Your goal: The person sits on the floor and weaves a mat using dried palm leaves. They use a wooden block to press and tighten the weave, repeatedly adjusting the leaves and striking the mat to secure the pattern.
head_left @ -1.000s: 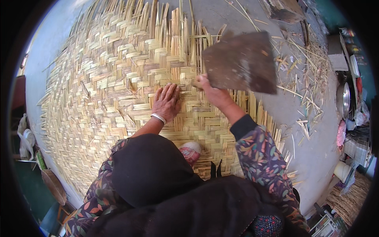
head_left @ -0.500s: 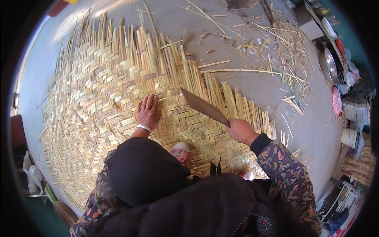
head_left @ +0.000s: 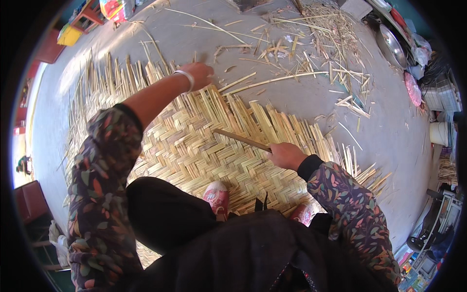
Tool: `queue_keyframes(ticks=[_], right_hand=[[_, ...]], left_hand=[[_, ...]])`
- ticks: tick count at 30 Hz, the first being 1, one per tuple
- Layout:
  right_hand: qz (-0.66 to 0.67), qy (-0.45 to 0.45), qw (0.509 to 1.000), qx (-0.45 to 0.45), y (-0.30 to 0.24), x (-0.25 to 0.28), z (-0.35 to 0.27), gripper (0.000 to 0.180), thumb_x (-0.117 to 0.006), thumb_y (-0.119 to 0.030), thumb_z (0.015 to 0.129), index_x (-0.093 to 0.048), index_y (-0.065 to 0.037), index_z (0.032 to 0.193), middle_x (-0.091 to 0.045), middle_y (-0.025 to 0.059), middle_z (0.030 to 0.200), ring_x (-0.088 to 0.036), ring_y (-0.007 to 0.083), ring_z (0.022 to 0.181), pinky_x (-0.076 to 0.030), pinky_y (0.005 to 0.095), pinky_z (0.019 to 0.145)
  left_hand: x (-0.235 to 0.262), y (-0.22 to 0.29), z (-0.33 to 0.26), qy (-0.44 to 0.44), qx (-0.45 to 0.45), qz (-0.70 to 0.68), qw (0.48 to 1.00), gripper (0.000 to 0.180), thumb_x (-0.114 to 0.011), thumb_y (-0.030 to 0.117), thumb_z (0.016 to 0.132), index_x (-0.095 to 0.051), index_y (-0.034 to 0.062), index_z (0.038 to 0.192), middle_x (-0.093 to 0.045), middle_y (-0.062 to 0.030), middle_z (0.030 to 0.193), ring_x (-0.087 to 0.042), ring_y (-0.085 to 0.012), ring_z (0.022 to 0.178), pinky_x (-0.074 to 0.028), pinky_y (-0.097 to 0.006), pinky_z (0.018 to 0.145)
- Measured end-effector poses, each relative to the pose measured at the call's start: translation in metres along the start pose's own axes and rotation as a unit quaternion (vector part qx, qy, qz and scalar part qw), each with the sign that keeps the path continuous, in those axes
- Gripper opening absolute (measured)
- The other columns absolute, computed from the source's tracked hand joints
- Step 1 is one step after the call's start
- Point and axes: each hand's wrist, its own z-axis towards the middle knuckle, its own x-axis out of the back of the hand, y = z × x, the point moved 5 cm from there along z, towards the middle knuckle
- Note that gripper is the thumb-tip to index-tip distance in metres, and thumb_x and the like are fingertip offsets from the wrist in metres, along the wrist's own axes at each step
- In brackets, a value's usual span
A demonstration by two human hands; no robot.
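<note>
A large woven mat of split straw-coloured strips [head_left: 170,160] spreads over the floor, with loose strip ends sticking out along its far edge. My right hand [head_left: 287,156] is closed round the hidden handle of a long flat knife [head_left: 241,139], whose blade points left just above the weave and shows nearly edge-on. My left hand [head_left: 199,76], a white bangle at its wrist, is stretched to the mat's far edge over the loose strip ends. Its fingers are smeared and partly hidden, so I cannot make out whether they hold a strip.
Loose strips [head_left: 277,80] and scraps lie on the grey floor beyond the mat. At the right stand a metal basin [head_left: 392,46], a pink bag [head_left: 412,89] and a white bucket [head_left: 439,134]. My pink shoes [head_left: 216,198] rest on the mat.
My left hand has lifted off the weave and reached forward to the mat's far edge. The knife has turned from showing its broad side to nearly edge-on.
</note>
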Motion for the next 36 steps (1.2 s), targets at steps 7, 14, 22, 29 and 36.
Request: queue_keyframes(ticks=[7,14,22,29,36], right_hand=[[0.042,0.033,0.999,0.001,0.004,-0.005,-0.001,0.027,-0.054,-0.030,0.088,-0.061,-0.005,0.095,-0.065,0.0167,0.079,-0.063,0.0378,0.075,-0.048,0.0497,0.068],[0.110,0.117,0.986,0.031,-0.013,0.011,-0.012,0.022,-0.052,-0.029,0.092,-0.056,-0.007,0.095,-0.063,0.0163,0.073,-0.061,0.0382,0.070,-0.047,0.0493,0.061],[0.150,0.126,0.981,0.010,-0.033,0.027,-0.006,0.022,-0.049,-0.028,0.095,-0.054,-0.007,0.097,-0.062,0.0169,0.069,-0.061,0.0384,0.066,-0.046,0.0497,0.058],[0.108,0.228,0.968,0.004,-0.041,0.043,0.014,0.020,-0.052,-0.026,0.093,-0.054,-0.006,0.091,-0.061,0.0171,0.064,-0.060,0.0385,0.060,-0.046,0.0488,0.053],[0.139,0.239,0.961,0.020,-0.039,0.048,0.035,0.022,-0.053,-0.026,0.093,-0.055,-0.004,0.092,-0.059,0.0177,0.062,-0.060,0.0360,0.057,-0.047,0.0459,0.052]], left_hand=[[-0.053,0.056,0.086,-0.024,-0.058,0.018,0.998,0.035,-0.060,0.031,0.081,-0.064,0.0102,0.109,-0.065,-0.0160,0.111,-0.061,-0.0344,0.105,-0.047,-0.043,0.092],[-0.075,0.065,0.099,-0.043,0.013,0.014,0.999,0.032,-0.063,0.023,0.080,-0.064,0.0061,0.106,-0.065,-0.0171,0.110,-0.062,-0.0343,0.104,-0.050,-0.043,0.088],[-0.081,0.081,0.106,-0.107,-0.048,0.041,0.992,0.027,-0.061,0.014,0.075,-0.069,0.0052,0.099,-0.067,-0.0187,0.102,-0.064,-0.0341,0.098,-0.051,-0.042,0.084],[-0.085,0.045,0.133,-0.196,-0.045,-0.125,0.972,0.026,-0.069,0.021,0.069,-0.070,0.0078,0.091,-0.066,-0.0123,0.073,-0.064,-0.0210,0.067,-0.053,-0.033,0.064],[-0.066,0.041,0.124,-0.252,-0.039,-0.265,0.930,0.033,-0.070,0.035,0.080,-0.070,0.0125,0.104,-0.064,-0.0032,0.086,-0.058,-0.0145,0.077,-0.051,-0.031,0.062]])
